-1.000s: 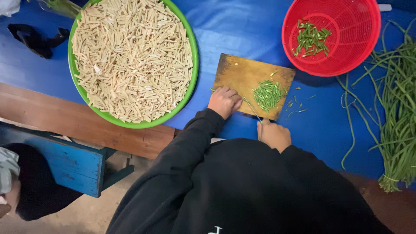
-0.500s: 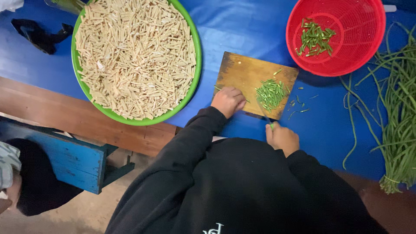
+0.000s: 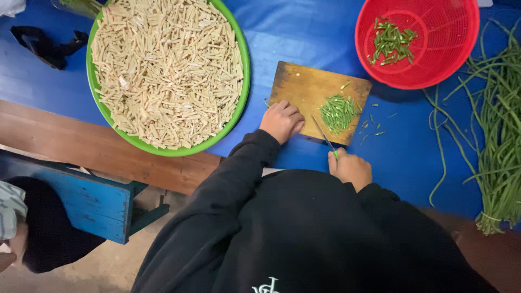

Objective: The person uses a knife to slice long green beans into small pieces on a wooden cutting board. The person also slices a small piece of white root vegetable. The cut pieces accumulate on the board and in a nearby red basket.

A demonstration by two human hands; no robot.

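Table: blue covering (image 3: pixel 304 38) over the whole work surface; a bare wooden edge (image 3: pixel 81 146) runs along its near left side
Green basin (image 3: pixel 239 108): large and round, at the far left; heaped with pale, short-cut stick pieces (image 3: pixel 168 70)
Red basket (image 3: pixel 434 76): round mesh, at the far right; a small heap of cut green pieces (image 3: pixel 392 42) lies inside it
Long beans (image 3: pixel 502 141): a loose bundle of uncut green stalks along the right edge, well apart from the board
Cutting board (image 3: pixel 304 89): wooden, rectangular, between basin and basket; a pile of chopped green bits (image 3: pixel 337 112) sits on its right half; a few bits are scattered on the blue cover just beside it
Left hand (image 3: pixel 282 120): curled into a loose fist, knuckles resting on the board's near left edge; it grips nothing that can be seen
Right hand (image 3: pixel 351 168): closed around a knife handle, just off the board's near edge
Knife (image 3: pixel 323 134): thin blade slanting up from the right hand over the board, tip close to the chopped pile
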